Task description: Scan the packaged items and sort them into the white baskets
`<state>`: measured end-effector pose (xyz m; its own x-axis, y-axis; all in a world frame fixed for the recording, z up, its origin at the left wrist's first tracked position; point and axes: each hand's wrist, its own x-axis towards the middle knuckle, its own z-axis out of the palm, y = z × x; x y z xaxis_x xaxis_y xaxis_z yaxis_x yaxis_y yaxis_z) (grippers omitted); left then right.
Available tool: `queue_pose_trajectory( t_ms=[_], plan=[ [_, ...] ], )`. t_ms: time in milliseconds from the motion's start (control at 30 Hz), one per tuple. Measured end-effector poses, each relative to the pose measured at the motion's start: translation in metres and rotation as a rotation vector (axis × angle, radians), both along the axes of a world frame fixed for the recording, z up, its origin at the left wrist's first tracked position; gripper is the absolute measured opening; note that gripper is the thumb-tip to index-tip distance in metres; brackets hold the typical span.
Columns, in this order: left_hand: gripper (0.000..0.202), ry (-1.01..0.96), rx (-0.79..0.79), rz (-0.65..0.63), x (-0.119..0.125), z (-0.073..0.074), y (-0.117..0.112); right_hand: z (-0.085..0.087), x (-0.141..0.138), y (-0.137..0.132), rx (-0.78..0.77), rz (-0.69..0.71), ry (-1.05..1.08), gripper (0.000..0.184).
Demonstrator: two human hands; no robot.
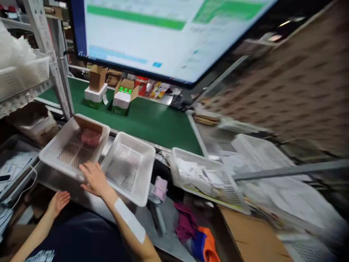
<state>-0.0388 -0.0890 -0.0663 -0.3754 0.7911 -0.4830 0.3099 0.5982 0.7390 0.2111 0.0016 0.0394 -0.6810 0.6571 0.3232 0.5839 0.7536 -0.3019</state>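
Observation:
My right hand (pixel 94 178) is over the near edge of a white plastic basket (pixel 51 151), fingers stretched forward and nothing in them. A pinkish packet (pixel 91 137) lies at that basket's far side, out of the hand's reach. Lower and further left, my left hand (pixel 59 202) hangs in front of the same basket with its fingers extended and holds nothing. A second white basket (pixel 151 153) stands just right of my right hand, with no items visible inside. A white patch (pixel 130 220) covers part of my right forearm.
A monitor (pixel 141 40) hangs above a green conveyor belt (pixel 152 120). On the belt stand an open carton with green-capped bottles (pixel 122 97) and another carton (pixel 95 94). A phone-like pink object (pixel 160 188) and a basket of white packets (pixel 177 174) are to the right.

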Motion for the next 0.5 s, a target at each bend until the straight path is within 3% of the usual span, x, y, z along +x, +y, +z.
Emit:
queue_pose_trajectory(
  t_ms=[67,133,200,267,333,400,433,500],
  plan=[
    [0.049,-0.009,0.035,0.202,-0.030,-0.002,-0.023,-0.036,0.030,-0.010,-0.045,-0.167,0.095,0.094],
    [0.054,0.096,0.189,0.365,-0.056,0.015,-0.026,-0.076,0.064,-0.020,-0.119,-0.396,0.092,0.081],
    [0.055,0.289,0.432,0.428,-0.072,0.047,-0.007,-0.110,0.092,-0.032,-0.229,-0.503,-0.016,0.068],
    [0.054,0.477,0.669,0.389,-0.074,0.086,0.030,-0.132,0.110,-0.045,-0.334,-0.496,-0.138,0.057],
    [0.054,0.616,0.766,0.213,-0.062,0.122,0.080,-0.142,0.117,-0.057,-0.391,-0.458,-0.189,0.051],
    [0.053,0.743,0.648,-0.190,-0.040,0.147,0.136,-0.142,0.117,-0.066,-0.419,-0.443,-0.168,0.046],
    [0.050,0.804,0.525,-0.447,-0.026,0.153,0.163,-0.141,0.117,-0.070,-0.441,-0.439,-0.138,0.045],
    [0.035,0.823,0.383,-0.706,0.003,0.152,0.209,-0.137,0.117,-0.077,-0.530,-0.428,-0.047,0.044]
  ],
)
